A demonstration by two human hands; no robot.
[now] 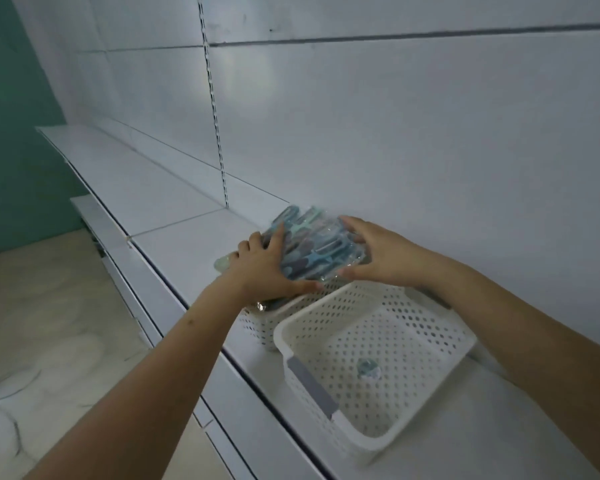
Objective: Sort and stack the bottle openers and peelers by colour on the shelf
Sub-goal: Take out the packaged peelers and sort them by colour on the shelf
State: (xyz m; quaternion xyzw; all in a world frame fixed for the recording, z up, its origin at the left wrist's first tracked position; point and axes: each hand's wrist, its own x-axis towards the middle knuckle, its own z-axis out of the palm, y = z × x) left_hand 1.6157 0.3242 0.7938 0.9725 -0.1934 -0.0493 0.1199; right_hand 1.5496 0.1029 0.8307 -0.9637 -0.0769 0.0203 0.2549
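On the white shelf point(174, 206), close to its back wall, both of your hands hold one stack of wrapped blue and green peelers and openers point(314, 247). Your left hand point(264, 268) presses on the left side of the stack, with straight fingers spread over the top and the thumb along the near edge. Your right hand point(378, 254) curls round the right side, fingers over the far end and thumb at the near corner. You hold the stack just above the far white basket point(267, 320), which has holes in its walls; something shiny shows at its left rim, but you cannot tell what. A second white basket point(374, 355) sits nearer to you, leaning on the first one and tilted. It has one small round blue thing point(368, 369) on its floor. A pale green thing point(222, 263) peeks out behind your left wrist. To the left, the shelf runs long and bare to its far end. The front edge of the shelf is near the baskets.
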